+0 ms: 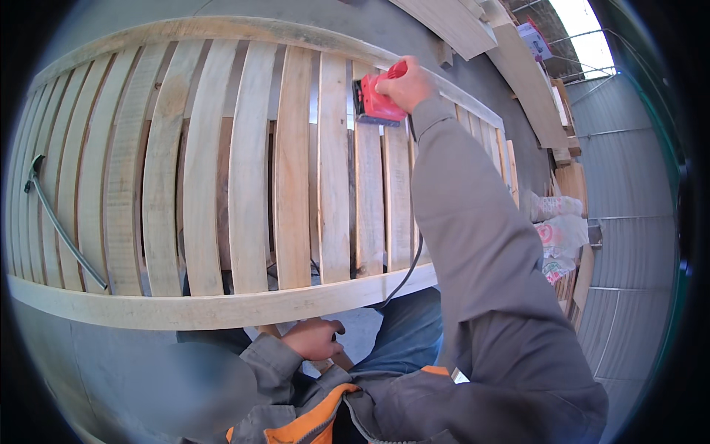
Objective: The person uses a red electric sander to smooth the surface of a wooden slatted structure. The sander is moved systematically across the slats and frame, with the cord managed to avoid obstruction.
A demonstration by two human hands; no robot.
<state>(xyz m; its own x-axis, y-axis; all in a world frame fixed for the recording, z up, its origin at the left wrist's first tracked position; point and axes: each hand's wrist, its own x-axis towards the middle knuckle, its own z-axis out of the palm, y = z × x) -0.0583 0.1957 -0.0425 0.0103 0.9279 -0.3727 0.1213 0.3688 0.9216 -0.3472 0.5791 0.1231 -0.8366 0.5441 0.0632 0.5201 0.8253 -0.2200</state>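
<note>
My right hand (411, 87) is closed around a red electric sander (381, 100), which sits on the slats near the far rail of a wooden slatted frame (185, 312). The slats beneath it are pale, bare wood with gaps between them. A dark cord (411, 268) runs over the near rail below my right arm. Close to my body, just below the near rail, my left hand (313, 339) is held with curled fingers. Whatever it may hold is hidden.
A hammer with a metal handle (58, 224) lies across the slats at the left. Long boards (526, 85) are stacked at the far right, with white sacks (560, 233) nearer. Grey corrugated sheeting (629, 177) stands beyond them.
</note>
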